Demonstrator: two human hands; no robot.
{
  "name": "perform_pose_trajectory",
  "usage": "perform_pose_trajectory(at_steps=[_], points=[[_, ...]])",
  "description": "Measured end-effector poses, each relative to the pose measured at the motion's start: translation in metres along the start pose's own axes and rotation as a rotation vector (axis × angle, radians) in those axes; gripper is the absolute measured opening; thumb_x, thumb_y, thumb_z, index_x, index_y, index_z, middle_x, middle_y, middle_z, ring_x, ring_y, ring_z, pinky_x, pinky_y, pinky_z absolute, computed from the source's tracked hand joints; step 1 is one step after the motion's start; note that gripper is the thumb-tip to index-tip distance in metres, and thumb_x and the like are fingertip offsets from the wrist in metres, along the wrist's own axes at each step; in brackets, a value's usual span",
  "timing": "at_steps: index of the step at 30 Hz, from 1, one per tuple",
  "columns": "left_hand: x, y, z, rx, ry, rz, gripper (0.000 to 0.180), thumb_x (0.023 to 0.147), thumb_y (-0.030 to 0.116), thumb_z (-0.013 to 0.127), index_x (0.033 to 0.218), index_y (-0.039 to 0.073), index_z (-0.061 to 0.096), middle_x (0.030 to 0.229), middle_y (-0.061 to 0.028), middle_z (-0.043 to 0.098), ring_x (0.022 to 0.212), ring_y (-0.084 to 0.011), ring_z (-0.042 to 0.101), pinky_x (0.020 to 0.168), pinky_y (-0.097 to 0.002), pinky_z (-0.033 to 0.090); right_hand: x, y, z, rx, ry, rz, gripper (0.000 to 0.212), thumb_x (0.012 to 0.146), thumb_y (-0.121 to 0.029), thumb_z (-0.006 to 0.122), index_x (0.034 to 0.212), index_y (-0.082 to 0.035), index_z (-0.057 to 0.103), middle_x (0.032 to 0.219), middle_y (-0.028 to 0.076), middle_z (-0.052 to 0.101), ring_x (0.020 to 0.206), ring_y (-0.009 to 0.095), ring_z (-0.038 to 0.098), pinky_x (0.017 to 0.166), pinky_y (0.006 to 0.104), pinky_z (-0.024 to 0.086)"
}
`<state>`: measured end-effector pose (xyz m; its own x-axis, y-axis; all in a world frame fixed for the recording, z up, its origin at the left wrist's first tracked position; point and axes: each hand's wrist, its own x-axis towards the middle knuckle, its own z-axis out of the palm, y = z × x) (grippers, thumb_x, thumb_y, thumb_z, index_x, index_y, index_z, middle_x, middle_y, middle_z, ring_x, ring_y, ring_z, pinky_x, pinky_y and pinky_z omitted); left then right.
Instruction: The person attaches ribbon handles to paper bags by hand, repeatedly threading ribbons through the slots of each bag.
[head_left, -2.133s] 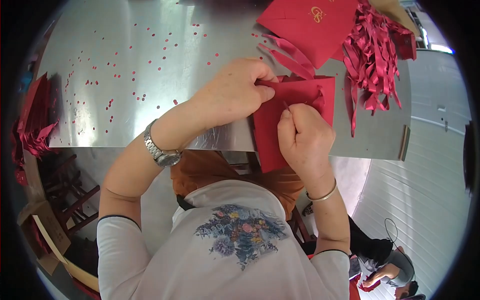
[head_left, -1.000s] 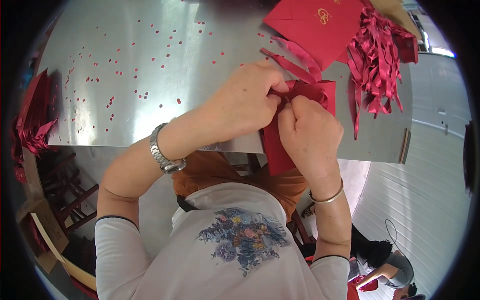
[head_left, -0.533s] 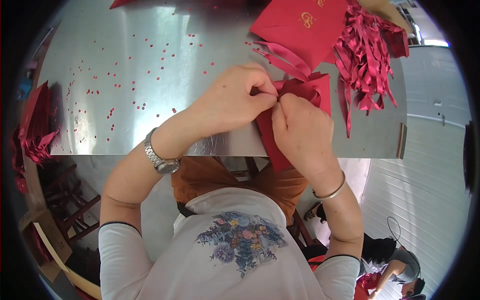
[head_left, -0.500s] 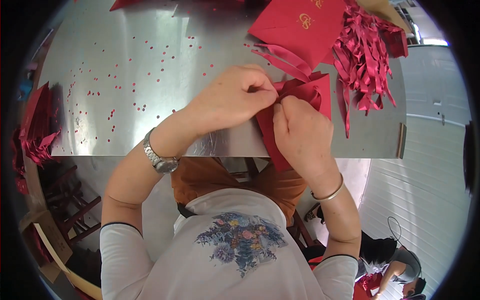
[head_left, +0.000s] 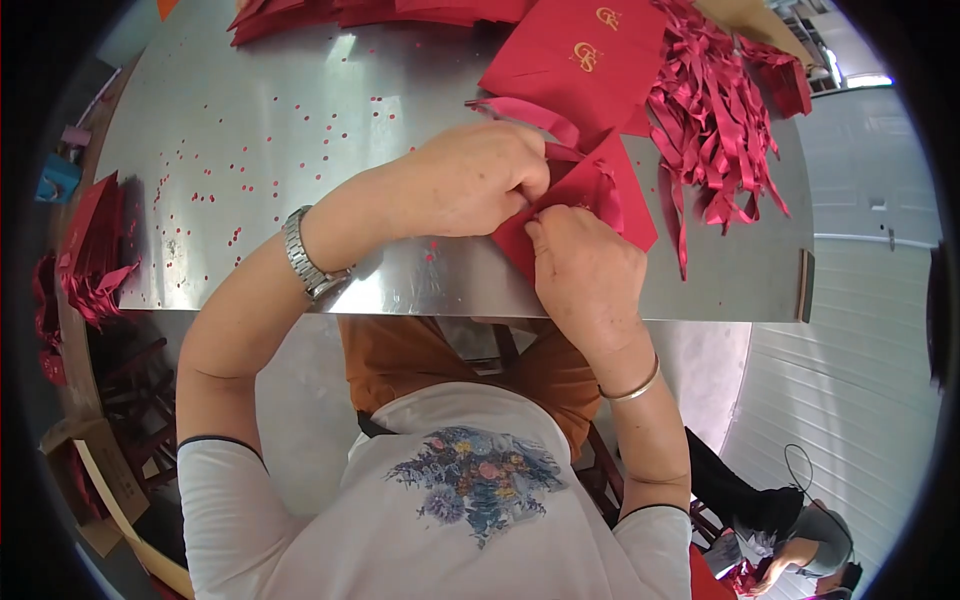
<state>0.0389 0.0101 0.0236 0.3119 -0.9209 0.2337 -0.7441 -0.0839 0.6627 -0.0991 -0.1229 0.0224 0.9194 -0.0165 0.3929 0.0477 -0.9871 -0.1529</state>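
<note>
A shiny metal table (head_left: pixel 300 130) fills the upper part of the view, and many small red paper dots (head_left: pixel 190 200) are scattered on it. The left hand (head_left: pixel 470 180) and the right hand (head_left: pixel 585 270) meet near the front edge of the table, over a red paper bag (head_left: pixel 620 195) that lies flat under them. The fingers of both hands are closed together and pinch the bag at the same place, where a red ribbon (head_left: pixel 525 108) comes out just above the left fingers. Beyond the fingers lies a stack of red bags with a gold emblem (head_left: pixel 580 55). To the right of the fingers there is a loose pile of red ribbons (head_left: pixel 715 120). The left wrist carries a metal watch (head_left: pixel 305 255), the right wrist a thin bangle (head_left: pixel 630 385).
</note>
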Motion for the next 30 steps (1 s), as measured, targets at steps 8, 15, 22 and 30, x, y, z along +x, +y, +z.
perform_pose_trajectory(at_steps=[8, 15, 22, 30], points=[[-0.01, -0.006, 0.007, 0.104, 0.142, -0.001, 0.005, 0.074, 0.001, 0.059, 0.074, 0.006, 0.06, 0.081, -0.0081, 0.059, 0.083, -0.031, 0.059, 0.068, -0.0422, 0.047, -0.016, 0.009, -0.028, -0.007, -0.113, -0.15, 0.014, 0.074, -0.018, 0.071, 0.081, -0.013, 0.06, 0.07, 0.0, 0.055, 0.065, 0.016, 0.058, 0.066, 0.0341, 0.048], [-0.015, -0.011, 0.006, 0.149, 0.107, -0.102, 0.009, 0.071, -0.004, 0.06, 0.077, 0.003, 0.059, 0.081, -0.0088, 0.057, 0.083, -0.0294, 0.057, 0.07, -0.0392, 0.048, -0.05, 0.027, -0.043, 0.006, 0.168, -0.281, 0.032, 0.075, -0.017, 0.07, 0.106, -0.009, 0.067, 0.105, 0.003, 0.065, 0.096, 0.018, 0.06, 0.101, 0.0453, 0.035], [-0.019, -0.013, 0.008, -0.007, 0.145, -0.177, 0.006, 0.072, -0.004, 0.06, 0.076, 0.001, 0.061, 0.079, -0.0097, 0.057, 0.077, -0.0278, 0.057, 0.067, -0.037, 0.046, -0.061, 0.042, -0.008, 0.066, -0.18, 0.109, 0.071, 0.08, -0.036, 0.07, 0.135, 0.002, 0.047, 0.143, 0.019, 0.044, 0.13, 0.034, 0.042, 0.11, 0.047, 0.028], [-0.038, -0.052, -0.028, 0.428, 0.41, -0.588, 0.012, 0.082, 0.008, 0.065, 0.092, 0.005, 0.07, 0.092, -0.0085, 0.067, 0.076, -0.0212, 0.06, 0.073, -0.0318, 0.049, -0.06, 0.044, -0.006, 0.097, -0.188, 0.122, 0.068, 0.082, -0.034, 0.069, 0.136, 0.0, 0.047, 0.144, 0.017, 0.043, 0.132, 0.033, 0.041, 0.111, 0.0473, 0.027]])
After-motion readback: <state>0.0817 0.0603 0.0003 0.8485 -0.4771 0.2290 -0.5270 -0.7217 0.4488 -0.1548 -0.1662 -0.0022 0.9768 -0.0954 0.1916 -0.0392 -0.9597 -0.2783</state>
